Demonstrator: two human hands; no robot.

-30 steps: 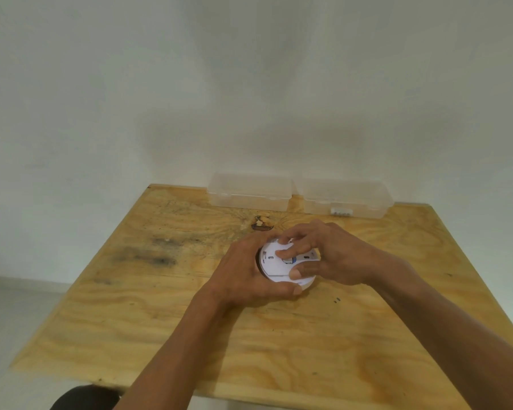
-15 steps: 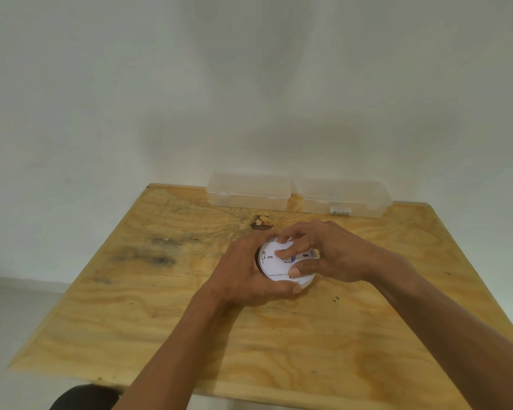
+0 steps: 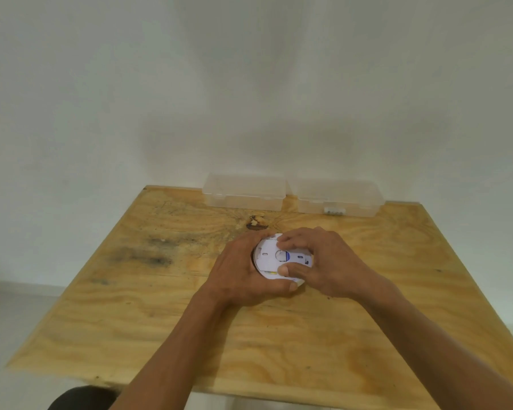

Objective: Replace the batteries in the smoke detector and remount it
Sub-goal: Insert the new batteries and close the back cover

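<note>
A round white smoke detector [image 3: 268,260] lies back-side up on the plywood table [image 3: 160,321], near its middle. Its back shows a round recess, a blue patch and small slots. My left hand [image 3: 240,273] wraps the detector's left and near rim, thumb along the front edge. My right hand [image 3: 323,261] covers its right part, with the index finger and thumb pinching something on the back face; what lies under those fingers is hidden.
Two clear plastic boxes stand side by side at the table's far edge against the white wall, the left box [image 3: 245,192] and the right box [image 3: 338,198], which holds small white pieces [image 3: 333,211]. A dark knot [image 3: 256,223] marks the wood behind the detector.
My right hand's fingers have shifted a little over the detector's back, uncovering more of the white face. The left hand keeps its hold and the detector stays in place.
</note>
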